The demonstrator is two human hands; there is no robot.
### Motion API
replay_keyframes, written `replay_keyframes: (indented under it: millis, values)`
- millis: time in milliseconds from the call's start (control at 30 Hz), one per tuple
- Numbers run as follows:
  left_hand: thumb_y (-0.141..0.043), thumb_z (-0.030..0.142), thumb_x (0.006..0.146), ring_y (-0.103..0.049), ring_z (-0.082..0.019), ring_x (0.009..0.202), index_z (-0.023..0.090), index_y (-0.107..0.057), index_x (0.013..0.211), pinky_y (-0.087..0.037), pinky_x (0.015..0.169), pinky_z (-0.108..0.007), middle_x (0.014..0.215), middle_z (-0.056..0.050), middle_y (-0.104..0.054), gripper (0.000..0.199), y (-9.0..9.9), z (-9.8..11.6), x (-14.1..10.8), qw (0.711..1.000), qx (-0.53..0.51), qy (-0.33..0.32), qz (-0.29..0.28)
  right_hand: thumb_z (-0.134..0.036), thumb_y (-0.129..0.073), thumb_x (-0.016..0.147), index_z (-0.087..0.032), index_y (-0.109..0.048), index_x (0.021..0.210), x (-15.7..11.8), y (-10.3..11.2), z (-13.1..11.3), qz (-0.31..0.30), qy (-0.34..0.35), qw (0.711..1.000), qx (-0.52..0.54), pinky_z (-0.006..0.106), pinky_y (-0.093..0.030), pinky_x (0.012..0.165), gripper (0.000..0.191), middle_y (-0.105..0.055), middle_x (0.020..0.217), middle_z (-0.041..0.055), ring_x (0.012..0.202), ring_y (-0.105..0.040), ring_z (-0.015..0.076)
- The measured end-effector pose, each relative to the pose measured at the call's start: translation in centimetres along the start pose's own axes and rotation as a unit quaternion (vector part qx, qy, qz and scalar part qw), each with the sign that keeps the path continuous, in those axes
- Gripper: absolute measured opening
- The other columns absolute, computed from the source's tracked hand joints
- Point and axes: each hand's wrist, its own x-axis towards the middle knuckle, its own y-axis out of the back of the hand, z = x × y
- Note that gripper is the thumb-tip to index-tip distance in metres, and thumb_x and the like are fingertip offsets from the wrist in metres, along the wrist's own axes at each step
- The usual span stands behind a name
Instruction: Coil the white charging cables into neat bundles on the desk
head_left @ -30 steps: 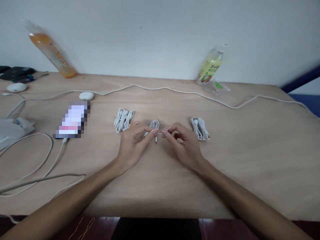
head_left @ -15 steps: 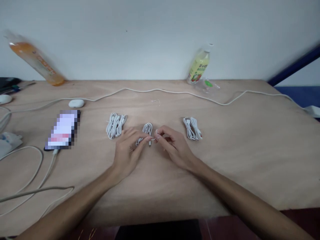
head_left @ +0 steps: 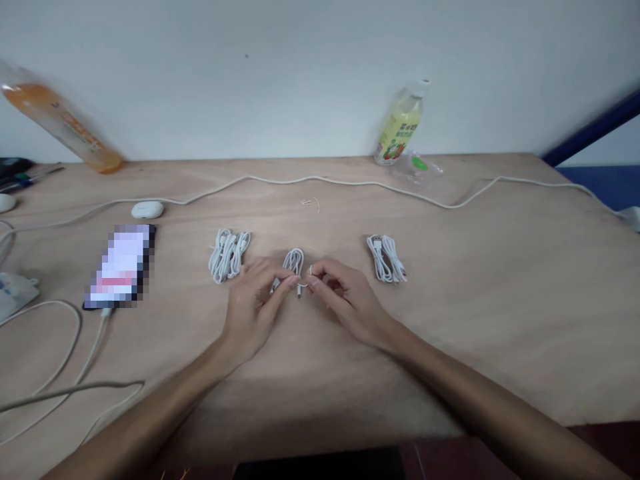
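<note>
Wood-toned table (head_left: pixel 465 320) against a pale wall (head_left: pixel 320 80). Left hand (head_left: pixel 253 307): thumb and forefinger tips together, pinched on one end of a thin white tie (head_left: pixel 303 285). Right hand (head_left: pixel 353 300): thumb and forefinger likewise clamped on the tie, a small loop of it standing above the tips. Tie spans the narrow gap between the hands, mid-table, at the near edge of a coiled white cable (head_left: pixel 295 259). Left fingers cover part of that coil; whether they touch it, cannot tell. One metal-tipped plug (head_left: pixel 299 291) shows just below the fingertips

Close by: one bundle of white cables (head_left: pixel 229 257) just beyond the left hand, one cable bundle (head_left: pixel 386 259) past the right; strands overlap, cables in each not countable. Beyond the coil, thin white scraps (head_left: pixel 307 202), at least two. Behind them one long white cord (head_left: pixel 285 181) runs across the table

Further out: two bottles, an orange-drink bottle (head_left: pixel 63 127) and a yellow-green labelled bottle (head_left: pixel 400 130); one clear wrapper (head_left: pixel 417 168) by the latter. Left side: one phone (head_left: pixel 120 263), plugged in, screen pixelated; one white earbud case (head_left: pixel 147 210) near it
</note>
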Motion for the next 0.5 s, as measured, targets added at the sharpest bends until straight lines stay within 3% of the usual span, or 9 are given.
replay_keyframes:
  millis: [200,500]
  values:
    - [-0.070,0.025,0.103,-0.062,-0.018,0.074,0.025,-0.079,0.086,-0.040,0.080,-0.034,0.076,0.004,-0.074,0.019,-0.01,-0.02,-0.06,0.999,-0.022,0.042,0.014,-0.034,-0.062,0.104,-0.022,-0.070,0.089,-0.06,0.05,-0.06,0.002,-0.026,0.998,0.053,0.026,-0.040,0.061,0.021,-0.068,0.081,-0.0011,0.067,-0.054,0.0130]
    - [-0.078,0.033,0.097,-0.070,-0.020,0.083,0.025,-0.083,0.092,-0.050,0.078,-0.030,0.088,-0.001,-0.082,0.011,-0.17,0.01,-0.18,0.970,-0.190,0.150,0.014,-0.046,-0.072,0.099,-0.022,-0.071,0.084,0.27,-0.24,0.11,0.033,-0.040,0.987,0.150,0.025,-0.047,0.060,0.028,-0.068,0.077,-0.0012,0.067,-0.058,0.0133]
